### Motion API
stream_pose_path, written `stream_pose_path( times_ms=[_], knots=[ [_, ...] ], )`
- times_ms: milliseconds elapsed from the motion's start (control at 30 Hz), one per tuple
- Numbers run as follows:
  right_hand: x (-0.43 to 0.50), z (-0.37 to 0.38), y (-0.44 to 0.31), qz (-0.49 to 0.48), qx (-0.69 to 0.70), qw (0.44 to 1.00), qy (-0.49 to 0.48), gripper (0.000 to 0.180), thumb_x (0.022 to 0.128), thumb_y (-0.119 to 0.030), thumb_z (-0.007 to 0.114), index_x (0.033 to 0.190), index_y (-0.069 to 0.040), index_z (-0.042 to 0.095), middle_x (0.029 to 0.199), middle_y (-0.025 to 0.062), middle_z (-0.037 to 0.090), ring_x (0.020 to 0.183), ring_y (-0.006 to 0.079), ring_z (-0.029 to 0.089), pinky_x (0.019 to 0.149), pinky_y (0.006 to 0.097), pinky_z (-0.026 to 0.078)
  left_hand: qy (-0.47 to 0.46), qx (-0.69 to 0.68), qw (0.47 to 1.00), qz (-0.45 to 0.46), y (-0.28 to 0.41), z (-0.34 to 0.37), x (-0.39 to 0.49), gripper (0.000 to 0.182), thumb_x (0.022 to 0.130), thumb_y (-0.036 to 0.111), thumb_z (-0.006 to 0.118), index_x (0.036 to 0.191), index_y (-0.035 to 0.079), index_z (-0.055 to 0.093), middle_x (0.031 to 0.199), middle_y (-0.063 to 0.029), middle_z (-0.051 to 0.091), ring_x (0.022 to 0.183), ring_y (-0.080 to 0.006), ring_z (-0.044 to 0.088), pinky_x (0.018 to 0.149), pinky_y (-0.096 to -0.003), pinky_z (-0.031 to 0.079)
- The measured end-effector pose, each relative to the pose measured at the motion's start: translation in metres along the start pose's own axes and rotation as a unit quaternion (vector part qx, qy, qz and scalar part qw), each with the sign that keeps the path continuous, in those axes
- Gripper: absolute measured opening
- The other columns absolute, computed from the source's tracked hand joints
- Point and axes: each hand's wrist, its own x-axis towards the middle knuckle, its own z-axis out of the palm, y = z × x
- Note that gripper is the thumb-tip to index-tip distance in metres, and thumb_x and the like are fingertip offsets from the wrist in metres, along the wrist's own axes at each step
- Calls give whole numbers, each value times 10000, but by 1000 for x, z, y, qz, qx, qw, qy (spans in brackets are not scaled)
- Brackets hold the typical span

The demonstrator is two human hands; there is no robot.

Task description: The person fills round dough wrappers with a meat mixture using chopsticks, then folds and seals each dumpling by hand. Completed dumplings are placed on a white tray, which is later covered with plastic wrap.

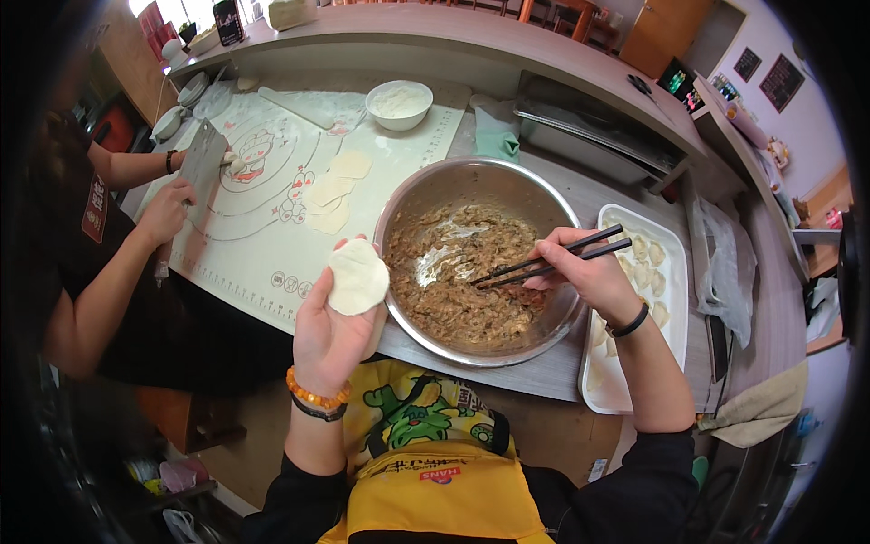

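Note:
On the palm and fingers of my left hand (333, 333) lies a round dough wrapper (358, 277), beside the steel bowl's left rim. My right hand (578, 265) grips a pair of black chopsticks (557, 258), their tips down in the brown minced filling (469, 299). That filling spreads over the bottom of the large stainless steel bowl (476, 357). More flat wrappers (333, 204) overlap on the printed white mat (258, 272). To the right of the bowl, a white tray (673, 353) holds several folded dumplings (656, 282), partly hidden by my right forearm.
At the left, a co-worker's hands (166, 211) hold a broad metal blade (204, 170) and a piece of dough. A flour bowl (399, 105) and rolling pin (296, 109) lie further back. Metal trays (591, 136) sit under the raised shelf; a plastic bag (724, 258) lies right.

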Motion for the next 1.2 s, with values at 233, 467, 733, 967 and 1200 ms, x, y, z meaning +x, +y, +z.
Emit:
stream_pose_path(
  times_ms=[233, 467, 733, 967, 1200],
  knots=[
    [-22, -16, -23, -38, -24, 998, 35, 205, 918, -162, 544, 890, 33, 601, 807, 103, 632, 670, 198, 670, 616, 248, 554, 33, 48, 998, -2, -5, 3, -12, 427, 996, 183, 294, 1393, 24, 272, 1429, -139, 346, 1321, -278, 340, 1098, -426, 300],
    [-11, -6, -6, 31, 24, 999, 24, 253, 936, -217, 535, 910, 26, 597, 788, 114, 647, 670, 194, 679, 592, 237, 552, 23, 21, 999, -15, -6, 4, -14, 429, 994, 182, 297, 1391, 20, 274, 1432, -138, 343, 1321, -274, 338, 1103, -420, 291],
    [5, 5, 11, 51, 97, 993, 39, 259, 932, -217, 545, 885, 32, 594, 795, 139, 652, 681, 215, 682, 579, 241, 558, 13, 13, 1000, -5, -2, 1, -15, 430, 990, 173, 309, 1390, 19, 271, 1430, -139, 345, 1315, -276, 345, 1102, -420, 290],
    [-4, -7, 13, 45, 249, 965, 63, 263, 920, -200, 558, 922, 58, 604, 797, 155, 647, 677, 243, 680, 590, 313, 588, 26, 27, 999, -8, -5, 4, -11, 416, 986, 167, 324, 1379, 34, 299, 1438, -129, 338, 1323, -299, 327, 1109, -427, 275],
    [-17, -17, 5, 25, 114, 993, 35, 241, 948, -189, 502, 908, 30, 595, 765, 118, 645, 666, 199, 673, 600, 257, 549, 21, 45, 999, -8, -12, 11, -10, 424, 986, 170, 317, 1388, 43, 283, 1439, -132, 336, 1319, -313, 333, 1101, -434, 288]
  ],
)
